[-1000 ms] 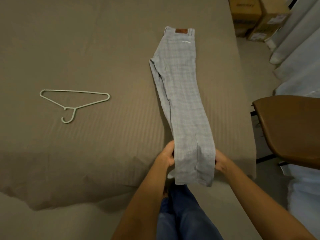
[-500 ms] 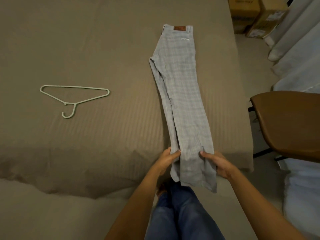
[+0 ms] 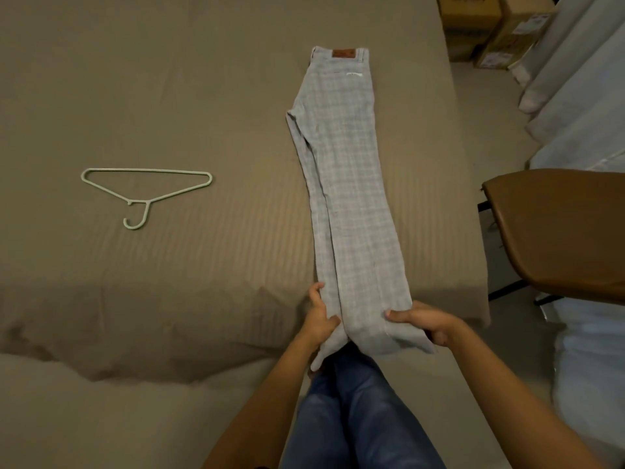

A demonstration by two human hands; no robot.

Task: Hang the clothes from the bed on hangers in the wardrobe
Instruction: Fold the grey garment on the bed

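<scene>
I hold a pair of light grey checked trousers [image 3: 348, 198] by the leg ends with both hands. They are folded lengthwise, 1 leg on the other, and lie stretched out on the brown striped bed [image 3: 169, 79]. The waistband is at the far end with its small brown patch [image 3: 343, 53] facing up. The hems reach past the near edge of the bed and hang over my knees.

My left hand [image 3: 319, 321] grips the left edge of the legs just above the hems, fingers curled onto the cloth. My right hand [image 3: 427, 324] grips the right edge at about the same height. Its thumb [image 3: 397, 314] lies on top of the fabric and the other fingers are tucked underneath, out of sight. The cloth bunches a little between my 2 hands.

A pale green hanger [image 3: 148, 206] lies flat on the bed, well apart from the trousers on my left, with its hook pointing toward me. Neither hand touches it.

Below the hems I see my own legs in blue jeans [image 3: 355, 418]. A brown chair [image 3: 558, 231] stands just beside the bed's right edge. Cardboard boxes [image 3: 473, 22] sit on the floor past the far right corner, next to pale curtains [image 3: 575, 79].
</scene>
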